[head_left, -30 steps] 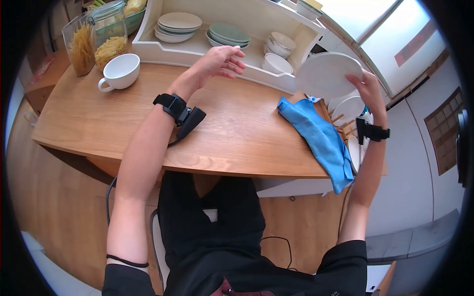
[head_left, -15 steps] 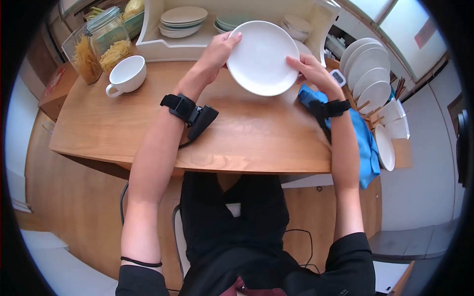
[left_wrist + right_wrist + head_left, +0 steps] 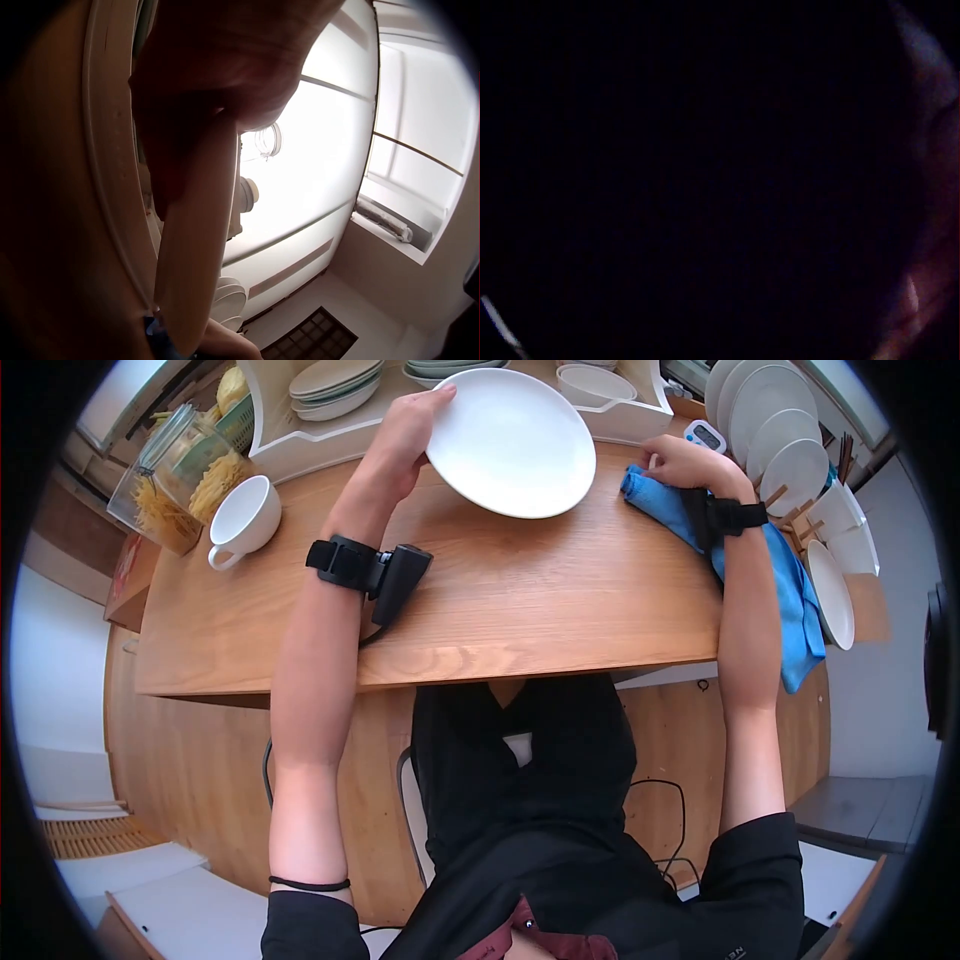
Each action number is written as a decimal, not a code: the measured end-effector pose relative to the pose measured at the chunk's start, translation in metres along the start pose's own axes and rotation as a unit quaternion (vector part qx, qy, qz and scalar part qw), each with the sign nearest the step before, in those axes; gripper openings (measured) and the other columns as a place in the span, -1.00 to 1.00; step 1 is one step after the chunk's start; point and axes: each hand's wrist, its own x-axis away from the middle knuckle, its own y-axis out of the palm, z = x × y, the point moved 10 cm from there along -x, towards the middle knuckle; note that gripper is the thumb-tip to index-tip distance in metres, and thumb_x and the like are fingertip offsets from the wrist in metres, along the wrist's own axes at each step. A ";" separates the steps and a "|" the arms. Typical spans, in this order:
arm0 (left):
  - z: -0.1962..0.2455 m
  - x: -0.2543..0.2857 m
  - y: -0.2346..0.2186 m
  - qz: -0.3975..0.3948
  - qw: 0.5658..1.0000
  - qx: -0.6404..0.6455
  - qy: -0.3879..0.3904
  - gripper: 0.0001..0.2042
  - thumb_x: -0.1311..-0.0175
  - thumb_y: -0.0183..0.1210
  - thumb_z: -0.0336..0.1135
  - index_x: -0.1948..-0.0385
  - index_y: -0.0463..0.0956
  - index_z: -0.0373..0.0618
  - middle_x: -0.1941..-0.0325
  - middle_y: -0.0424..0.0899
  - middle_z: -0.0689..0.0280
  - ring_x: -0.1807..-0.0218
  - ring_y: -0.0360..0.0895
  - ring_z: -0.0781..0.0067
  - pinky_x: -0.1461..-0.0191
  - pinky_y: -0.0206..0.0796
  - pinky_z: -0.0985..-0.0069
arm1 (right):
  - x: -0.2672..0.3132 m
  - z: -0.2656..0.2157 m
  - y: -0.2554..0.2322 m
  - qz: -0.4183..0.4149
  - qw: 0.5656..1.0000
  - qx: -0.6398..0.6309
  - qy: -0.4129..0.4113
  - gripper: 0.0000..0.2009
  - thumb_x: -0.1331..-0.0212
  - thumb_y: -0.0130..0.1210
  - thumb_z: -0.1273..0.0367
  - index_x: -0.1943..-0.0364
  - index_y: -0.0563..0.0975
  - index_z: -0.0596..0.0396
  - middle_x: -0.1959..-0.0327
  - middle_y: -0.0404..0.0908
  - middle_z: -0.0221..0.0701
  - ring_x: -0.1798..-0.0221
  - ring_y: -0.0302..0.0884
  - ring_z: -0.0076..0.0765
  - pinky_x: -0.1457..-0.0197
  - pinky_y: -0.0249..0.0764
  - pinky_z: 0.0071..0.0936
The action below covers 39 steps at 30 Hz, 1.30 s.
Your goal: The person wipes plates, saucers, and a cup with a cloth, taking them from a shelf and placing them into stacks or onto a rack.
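Note:
My left hand [image 3: 403, 442] grips a round white plate [image 3: 515, 445] by its left rim, thumb on the upper face. The plate is tilted above the table, and in the left wrist view the plate [image 3: 196, 232] shows edge-on beneath the hand. Over at the right, my right hand [image 3: 695, 465] has its fingers curled at the upper end of a blue cloth [image 3: 797, 635]. This cloth lies along the table's right side and hangs over the front edge. Nearly all of the right wrist view is dark, with part of the hand at its right border.
A wooden rack holds several white plates [image 3: 775, 410] at the right, beside a small digital timer [image 3: 705, 436]. Another plate [image 3: 830, 595] leans near the cloth. A white cup [image 3: 246, 518] and pasta jars [image 3: 215, 480] stand left. Behind, a white shelf [image 3: 310, 448] bears stacked dishes.
The right hand brought the white plate leftward from the rack side, and the left hand took hold of it. Since then the right hand has let go and moved right to the blue cloth.

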 end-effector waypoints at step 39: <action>-0.012 0.008 0.011 -0.049 0.994 -0.067 -0.066 -0.68 -0.40 -0.04 -0.04 0.13 0.58 -0.01 0.27 0.61 0.44 0.29 0.52 0.66 0.26 0.39 0.56 | 0.041 -0.223 -0.016 0.320 0.865 -0.080 -0.379 -0.56 -0.04 0.24 0.48 -0.09 0.51 0.03 -0.09 0.52 -0.25 -0.14 0.44 -0.07 -0.25 0.38 -0.23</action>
